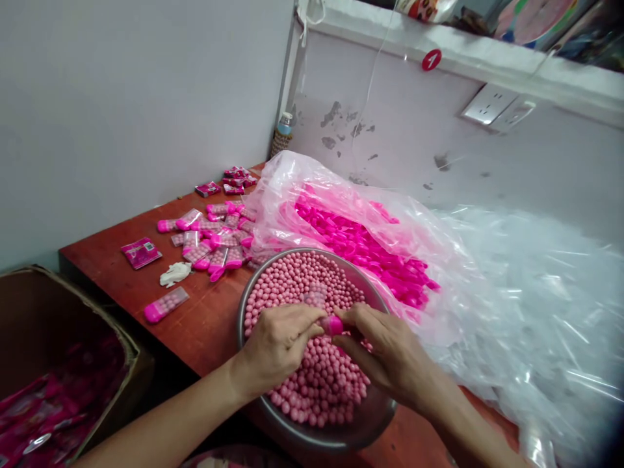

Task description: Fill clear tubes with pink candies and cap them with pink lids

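Note:
Over the bowl, my left hand (277,341) is closed in a pinch on the left end of a small clear plastic tube, which the fingers mostly hide. My right hand (387,348) pinches the bright pink cap (333,325) at the tube's other end. Whether the cap is fully seated I cannot tell. Beneath both hands stands a grey metal bowl (392,416) holding many pink beads (287,279). A clear piece of plastic (316,294) rests among the beads, just beyond my fingers.
Several filled tubes with pink caps (219,237) lie left on the red table (190,331), near pink packets (140,252) and a crumpled white scrap (175,274). Behind are a plastic bag of pink caps (361,240) and clear plastic (550,279). A cardboard box (131,351) stands lower left.

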Demonstrator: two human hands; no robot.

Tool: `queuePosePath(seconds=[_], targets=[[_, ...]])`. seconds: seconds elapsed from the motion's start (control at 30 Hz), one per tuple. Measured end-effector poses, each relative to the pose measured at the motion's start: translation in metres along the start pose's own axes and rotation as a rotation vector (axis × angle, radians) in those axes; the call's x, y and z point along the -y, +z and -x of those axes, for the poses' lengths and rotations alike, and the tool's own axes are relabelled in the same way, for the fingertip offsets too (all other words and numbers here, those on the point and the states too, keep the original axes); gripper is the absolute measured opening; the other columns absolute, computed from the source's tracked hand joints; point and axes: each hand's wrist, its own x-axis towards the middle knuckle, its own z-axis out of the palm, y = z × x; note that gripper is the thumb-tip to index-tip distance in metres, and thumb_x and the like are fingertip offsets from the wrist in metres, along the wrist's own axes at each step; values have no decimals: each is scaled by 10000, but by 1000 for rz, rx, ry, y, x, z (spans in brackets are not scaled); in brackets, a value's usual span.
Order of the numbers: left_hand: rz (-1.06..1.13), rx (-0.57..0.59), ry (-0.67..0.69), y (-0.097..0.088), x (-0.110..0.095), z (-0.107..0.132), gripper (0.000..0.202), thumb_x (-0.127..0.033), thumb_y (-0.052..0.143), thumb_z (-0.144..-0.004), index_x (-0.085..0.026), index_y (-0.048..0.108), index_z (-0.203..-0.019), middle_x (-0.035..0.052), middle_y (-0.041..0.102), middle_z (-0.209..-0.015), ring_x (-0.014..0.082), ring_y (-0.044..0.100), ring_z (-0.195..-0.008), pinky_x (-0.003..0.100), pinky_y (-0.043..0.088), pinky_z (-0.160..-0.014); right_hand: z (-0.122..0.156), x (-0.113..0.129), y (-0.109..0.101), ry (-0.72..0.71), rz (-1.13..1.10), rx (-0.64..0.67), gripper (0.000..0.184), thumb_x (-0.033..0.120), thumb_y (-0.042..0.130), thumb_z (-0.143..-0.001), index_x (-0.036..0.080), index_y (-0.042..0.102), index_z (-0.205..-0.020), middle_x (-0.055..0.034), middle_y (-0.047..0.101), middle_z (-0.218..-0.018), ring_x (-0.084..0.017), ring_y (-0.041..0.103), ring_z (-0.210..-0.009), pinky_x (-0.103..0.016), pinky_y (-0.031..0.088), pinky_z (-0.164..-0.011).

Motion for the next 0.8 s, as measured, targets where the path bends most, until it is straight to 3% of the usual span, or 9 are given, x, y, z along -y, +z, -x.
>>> queuePosePath(seconds=[0.13, 0.43, 0.53, 0.63, 0.8], targets=[[-152, 26, 119, 1, 2, 2, 226, -107, 459, -856, -148, 640, -984, 89, 708, -894, 186, 659, -838, 285, 497, -788, 2, -2, 0, -30, 16, 20, 53, 197, 451, -887, 176, 489, -857, -27, 547, -681, -136, 488, -603, -247, 354, -551], [-157, 68, 123, -1, 3, 4, 259, -100, 461, -838, -160, 648, -1007, 87, 710, -877, 191, 663, -831, 288, 504, -780, 8, -5, 11, -46, 24, -20, 49, 186, 478, -874, 157, 518, -869, -40, 546, -669, -149, 495, -603, -255, 355, -539], [-71, 49, 27, 0, 4, 1, 229, -128, 487, -835, -172, 685, -941, 77, 717, -834, 189, 665, -800, 287, 502, -772, 6, -10, 19, -48, -24, -48, 59, 183, 481, -871, 161, 532, -891, -43, 569, -682, -148, 513, -608, -256, 379, -543], [107, -42, -153, 0, 3, -6, 209, -171, 519, -837, -187, 706, -930, 59, 727, -869, 181, 664, -805, 272, 502, -764, -3, -14, 23, 5, -138, -151, 108, 199, 521, -853, 177, 563, -950, -44, 598, -717, -148, 538, -629, -259, 417, -565], [603, -194, -454, -2, 8, -14, 238, -213, 566, -818, -180, 690, -1019, 40, 721, -974, 186, 656, -882, 271, 509, -788, -8, -18, 21, 326, -645, -328, 249, 343, 622, -790, 247, 628, -1020, -69, 659, -985, -213, 605, -891, -337, 485, -763]])
